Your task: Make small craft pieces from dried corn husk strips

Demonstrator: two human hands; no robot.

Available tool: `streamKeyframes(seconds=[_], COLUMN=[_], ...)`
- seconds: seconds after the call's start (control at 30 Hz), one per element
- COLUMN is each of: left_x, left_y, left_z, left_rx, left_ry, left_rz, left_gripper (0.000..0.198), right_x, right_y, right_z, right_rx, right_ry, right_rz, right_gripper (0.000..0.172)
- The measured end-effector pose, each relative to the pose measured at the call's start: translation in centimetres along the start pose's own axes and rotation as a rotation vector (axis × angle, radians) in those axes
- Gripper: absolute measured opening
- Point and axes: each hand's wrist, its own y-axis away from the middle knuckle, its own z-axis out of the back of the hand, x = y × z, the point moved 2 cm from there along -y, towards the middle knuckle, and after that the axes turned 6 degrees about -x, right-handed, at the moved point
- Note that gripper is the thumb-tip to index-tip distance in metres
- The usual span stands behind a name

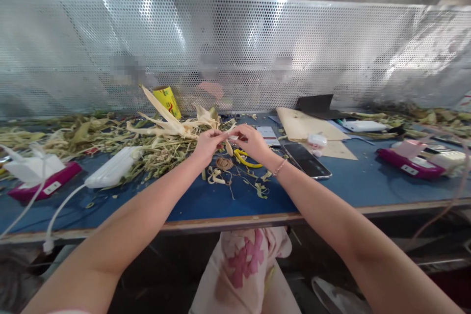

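Observation:
Over the blue table, my left hand (209,144) and my right hand (248,138) meet, fingertips pinched together. Between them is a dried husk strip (228,147), its pale tip hanging below the fingers. Larger pale dried husks (167,117), like corn husk, spread just beyond and left of my left hand; whether they join the held strip I cannot tell. Below the hands lies a small coil of brown twine (224,163). A yellow loop-shaped handle (248,158), perhaps of scissors, sits under my right hand. Loose plant scraps (217,176) lie nearer me.
A heap of dried plants (162,154) covers the left side. On the right are a phone (307,160), a small white case (317,142) and tan sheets (294,125). Magenta power strips (47,184) stand at both sides. A perforated metal screen (235,54) rises behind the table.

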Motion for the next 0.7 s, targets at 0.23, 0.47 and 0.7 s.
streamKeyframes(seconds=[0.23, 0.47, 0.7], left_x=[-0.2, -0.8, -1.2], left_y=[0.2, 0.7, 1.5], left_z=[-0.1, -0.3, -0.6], left_rx=[0.033, 0.088, 0.167], left_ry=[-0.010, -0.278, -0.384], left_rz=[-0.042, -0.230, -0.333], left_gripper=[0.022, 0.011, 0.014], right_x=[0.7, 0.7, 0.7], right_y=[-0.3, -0.2, -0.1], right_z=[0.5, 0.9, 0.9], right_rx=[-0.058, -0.067, -0.130], right_ry=[0.149, 0.107, 0.083], right_rz=[0.171, 0.152, 0.038], right_gripper=[0.009, 0.013, 0.013])
